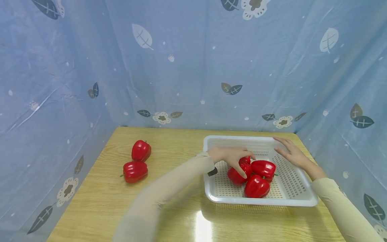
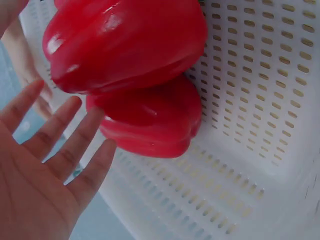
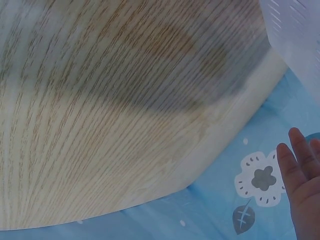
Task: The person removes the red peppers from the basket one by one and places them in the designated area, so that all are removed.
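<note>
Several red bell peppers sit together in a white perforated plastic basket (image 1: 263, 202). My left hand (image 1: 232, 157) reaches in over the left of the group, with thumb and fingers spread around a pepper (image 1: 237, 177) that it partly hides. In the left wrist view the fingers are extended beside one pepper (image 2: 135, 45) and at the end of another pepper (image 2: 155, 125). To the right lie a pepper (image 1: 263, 168) and, nearer the front, another pepper (image 1: 257, 187). My right hand (image 1: 292, 154) is at the basket's right rim, fingers stretched out and holding nothing.
Two more bell peppers, one behind (image 1: 141, 151) and one in front (image 1: 135, 171), lie close together on the left of the wooden table (image 1: 99, 201). A blue patterned curtain (image 1: 181, 67) surrounds the table at the back and sides.
</note>
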`<action>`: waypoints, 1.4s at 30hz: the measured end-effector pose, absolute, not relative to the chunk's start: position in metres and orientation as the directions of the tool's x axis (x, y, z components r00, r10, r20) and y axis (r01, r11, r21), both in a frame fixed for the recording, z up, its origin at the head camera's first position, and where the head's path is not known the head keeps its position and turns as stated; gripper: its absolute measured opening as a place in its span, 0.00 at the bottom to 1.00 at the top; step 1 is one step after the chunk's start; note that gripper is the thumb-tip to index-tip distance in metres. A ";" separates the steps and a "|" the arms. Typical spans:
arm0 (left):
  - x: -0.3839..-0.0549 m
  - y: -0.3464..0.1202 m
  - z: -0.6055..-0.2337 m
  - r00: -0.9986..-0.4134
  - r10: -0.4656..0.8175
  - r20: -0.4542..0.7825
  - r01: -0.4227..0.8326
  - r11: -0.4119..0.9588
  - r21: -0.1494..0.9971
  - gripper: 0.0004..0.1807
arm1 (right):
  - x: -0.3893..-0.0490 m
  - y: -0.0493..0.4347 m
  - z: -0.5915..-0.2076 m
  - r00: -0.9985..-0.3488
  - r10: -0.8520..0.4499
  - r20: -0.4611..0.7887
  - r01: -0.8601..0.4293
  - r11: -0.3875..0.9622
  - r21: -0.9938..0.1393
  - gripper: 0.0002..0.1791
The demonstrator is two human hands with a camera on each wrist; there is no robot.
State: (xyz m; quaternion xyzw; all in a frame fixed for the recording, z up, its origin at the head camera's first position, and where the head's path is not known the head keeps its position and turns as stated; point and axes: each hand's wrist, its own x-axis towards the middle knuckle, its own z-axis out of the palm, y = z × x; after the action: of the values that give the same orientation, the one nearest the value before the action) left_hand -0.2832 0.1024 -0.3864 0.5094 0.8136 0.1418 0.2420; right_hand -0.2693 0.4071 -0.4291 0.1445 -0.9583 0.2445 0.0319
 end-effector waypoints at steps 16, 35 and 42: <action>-0.280 0.108 -0.395 -0.407 0.842 -0.354 0.721 0.534 0.442 0.40 | -0.271 0.406 -0.431 -0.946 -0.280 0.160 -0.323 0.825 -0.464 0.31; -0.275 0.107 -0.393 -0.407 0.844 -0.350 0.761 0.525 0.380 0.31 | -0.268 0.404 -0.428 -0.959 -0.257 0.120 -0.284 0.846 -0.451 0.33; -0.280 0.104 -0.394 -0.384 0.868 -0.316 0.745 0.493 0.450 0.31 | -0.268 0.405 -0.430 -0.958 -0.257 0.124 -0.285 0.848 -0.447 0.32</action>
State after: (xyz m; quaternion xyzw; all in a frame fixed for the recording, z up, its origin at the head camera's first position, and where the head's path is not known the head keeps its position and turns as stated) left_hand -0.2797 0.1043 -0.3945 0.4896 0.8234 0.1176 0.2617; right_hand -0.2685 0.4053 -0.4299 0.1411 -0.9608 0.2370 0.0297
